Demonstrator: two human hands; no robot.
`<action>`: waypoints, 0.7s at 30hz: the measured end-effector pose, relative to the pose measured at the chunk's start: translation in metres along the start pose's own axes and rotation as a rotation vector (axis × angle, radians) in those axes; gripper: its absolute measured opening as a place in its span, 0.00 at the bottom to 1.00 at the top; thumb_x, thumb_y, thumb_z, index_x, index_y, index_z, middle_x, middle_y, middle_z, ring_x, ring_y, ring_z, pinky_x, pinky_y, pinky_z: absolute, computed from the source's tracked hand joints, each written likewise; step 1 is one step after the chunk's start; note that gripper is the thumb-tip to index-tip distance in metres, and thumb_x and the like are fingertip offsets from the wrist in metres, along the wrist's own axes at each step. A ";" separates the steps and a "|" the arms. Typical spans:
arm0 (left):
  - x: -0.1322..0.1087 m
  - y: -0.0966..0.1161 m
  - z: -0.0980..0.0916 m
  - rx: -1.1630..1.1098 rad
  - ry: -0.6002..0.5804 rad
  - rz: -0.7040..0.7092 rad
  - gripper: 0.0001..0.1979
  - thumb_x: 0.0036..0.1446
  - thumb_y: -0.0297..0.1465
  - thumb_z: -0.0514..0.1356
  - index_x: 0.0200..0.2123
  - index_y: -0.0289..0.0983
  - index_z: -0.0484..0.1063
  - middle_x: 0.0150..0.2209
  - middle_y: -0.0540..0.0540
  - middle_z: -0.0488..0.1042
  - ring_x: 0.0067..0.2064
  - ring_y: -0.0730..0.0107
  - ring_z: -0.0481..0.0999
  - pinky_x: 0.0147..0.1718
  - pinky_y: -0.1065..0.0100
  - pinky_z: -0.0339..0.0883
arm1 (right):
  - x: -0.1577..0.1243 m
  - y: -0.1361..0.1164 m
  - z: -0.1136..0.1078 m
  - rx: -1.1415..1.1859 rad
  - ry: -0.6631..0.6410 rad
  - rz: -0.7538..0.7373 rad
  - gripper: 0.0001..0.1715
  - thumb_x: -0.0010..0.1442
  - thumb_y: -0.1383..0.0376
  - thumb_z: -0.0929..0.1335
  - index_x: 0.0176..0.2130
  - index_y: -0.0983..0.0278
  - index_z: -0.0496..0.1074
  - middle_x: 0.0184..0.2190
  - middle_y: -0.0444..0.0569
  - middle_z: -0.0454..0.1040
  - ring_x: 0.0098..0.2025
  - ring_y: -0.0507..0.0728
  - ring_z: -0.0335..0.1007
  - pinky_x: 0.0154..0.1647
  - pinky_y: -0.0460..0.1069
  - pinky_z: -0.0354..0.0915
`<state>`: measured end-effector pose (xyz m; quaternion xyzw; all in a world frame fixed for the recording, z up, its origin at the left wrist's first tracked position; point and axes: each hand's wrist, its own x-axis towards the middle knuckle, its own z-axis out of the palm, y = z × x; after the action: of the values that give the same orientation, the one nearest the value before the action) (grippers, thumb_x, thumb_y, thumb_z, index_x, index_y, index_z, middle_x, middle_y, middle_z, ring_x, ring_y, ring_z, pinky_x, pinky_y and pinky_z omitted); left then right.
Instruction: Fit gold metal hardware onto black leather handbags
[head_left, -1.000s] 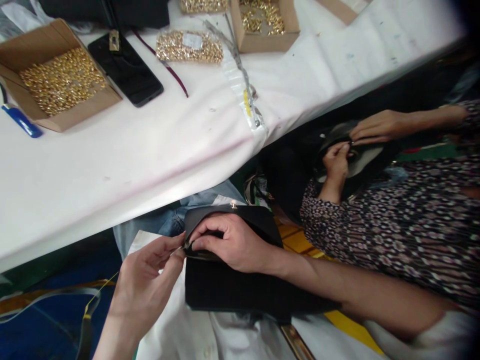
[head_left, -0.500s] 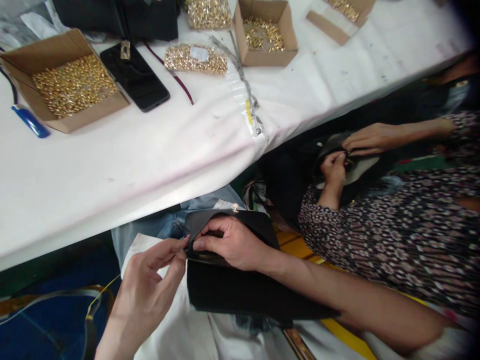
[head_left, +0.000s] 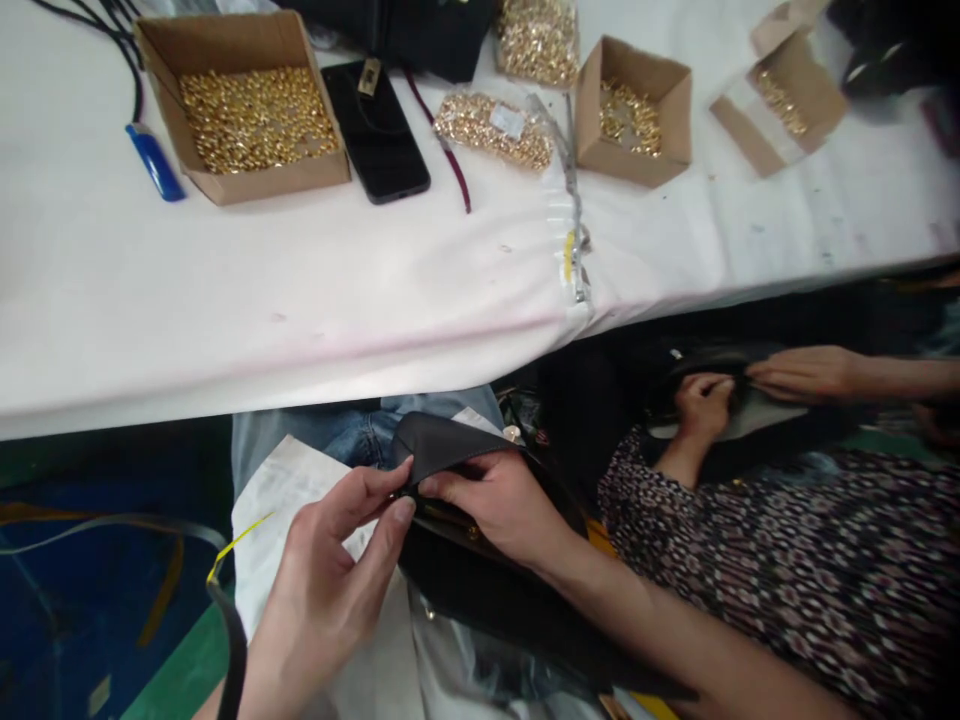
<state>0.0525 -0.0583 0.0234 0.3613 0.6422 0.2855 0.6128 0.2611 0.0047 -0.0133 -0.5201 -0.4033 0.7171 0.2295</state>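
A black bag (head_left: 480, 575) lies on my lap, its flap (head_left: 442, 445) lifted, a small gold stud (head_left: 512, 433) at the flap's edge. My right hand (head_left: 502, 505) grips the bag at the flap, fingers curled around the edge. My left hand (head_left: 330, 590) pinches at the same spot on the bag's left edge, thumb and fingers closed together. What sits between the fingertips is too small to make out. White paper (head_left: 300, 490) lies under the bag over my jeans.
A white-covered table (head_left: 225, 300) carries cardboard boxes of gold studs (head_left: 255, 115) (head_left: 634, 115), bags of studs (head_left: 495, 130), a black phone (head_left: 375, 130) and a blue lighter (head_left: 154, 162). To the right a person in patterned clothing (head_left: 787, 540) handles another black bag (head_left: 720, 390).
My view has swung to the right and up, showing more of the table. The bag has tilted on my lap and both hands have shifted slightly right, still pinching at the flap.
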 end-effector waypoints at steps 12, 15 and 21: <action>0.010 0.010 0.003 0.006 0.066 0.126 0.09 0.69 0.36 0.66 0.46 0.39 0.85 0.46 0.44 0.90 0.43 0.59 0.91 0.43 0.66 0.85 | 0.002 0.008 -0.006 -0.070 0.014 0.068 0.17 0.60 0.58 0.83 0.48 0.59 0.86 0.46 0.48 0.88 0.54 0.64 0.84 0.63 0.58 0.75; 0.012 0.009 0.001 0.041 0.095 0.164 0.09 0.68 0.35 0.67 0.47 0.41 0.86 0.43 0.47 0.90 0.41 0.61 0.91 0.41 0.68 0.84 | 0.001 0.007 -0.004 -0.068 0.009 0.083 0.19 0.60 0.58 0.83 0.50 0.59 0.87 0.43 0.48 0.88 0.53 0.65 0.84 0.64 0.59 0.75; 0.010 0.002 -0.001 0.003 0.085 0.220 0.10 0.70 0.32 0.65 0.49 0.45 0.88 0.51 0.46 0.90 0.54 0.56 0.90 0.53 0.65 0.84 | 0.004 0.011 0.006 0.007 0.078 0.099 0.20 0.61 0.57 0.83 0.52 0.59 0.86 0.43 0.48 0.88 0.53 0.65 0.85 0.64 0.61 0.77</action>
<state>0.0515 -0.0488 0.0188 0.4178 0.6246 0.3651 0.5495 0.2553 -0.0003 -0.0235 -0.5663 -0.3653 0.7080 0.2112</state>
